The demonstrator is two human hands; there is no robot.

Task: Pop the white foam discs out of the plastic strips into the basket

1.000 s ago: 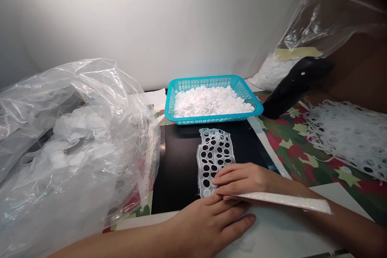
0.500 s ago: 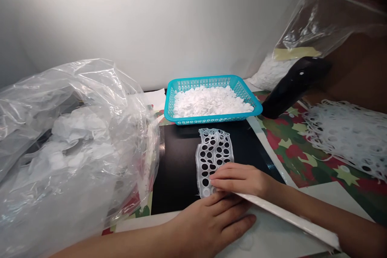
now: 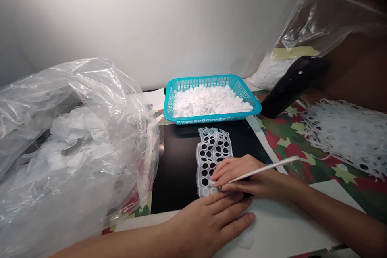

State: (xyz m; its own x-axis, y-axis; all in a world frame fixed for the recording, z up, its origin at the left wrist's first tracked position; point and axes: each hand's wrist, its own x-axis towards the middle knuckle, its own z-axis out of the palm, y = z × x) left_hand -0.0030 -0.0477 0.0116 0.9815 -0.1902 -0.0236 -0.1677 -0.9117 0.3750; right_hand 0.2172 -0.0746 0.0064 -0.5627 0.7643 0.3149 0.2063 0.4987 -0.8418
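Note:
A translucent white sheet (image 3: 208, 154) punched with rows of round holes lies on a black board (image 3: 178, 161). My left hand (image 3: 214, 217) rests flat over its near end, fingers stretched out together. Just beyond, my right hand (image 3: 242, 174) is closed around a thin, flat white stick-like tool (image 3: 276, 165), whose outer end points up to the right. Its working tip is hidden at the fingertips. A few round discs (image 3: 206, 191) still sit in the sheet beside my fingers.
A turquoise basket (image 3: 211, 119) of loose white discs stands behind the board. A large clear plastic bag (image 3: 90, 145) fills the left. On the right are a pile of punched sheets (image 3: 344, 133), a black object (image 3: 290, 88) and another bag (image 3: 326, 16).
The white tool has swung from slanting down to the right to pointing up to the right. My right hand has turned with it; my left hand stays nearly still.

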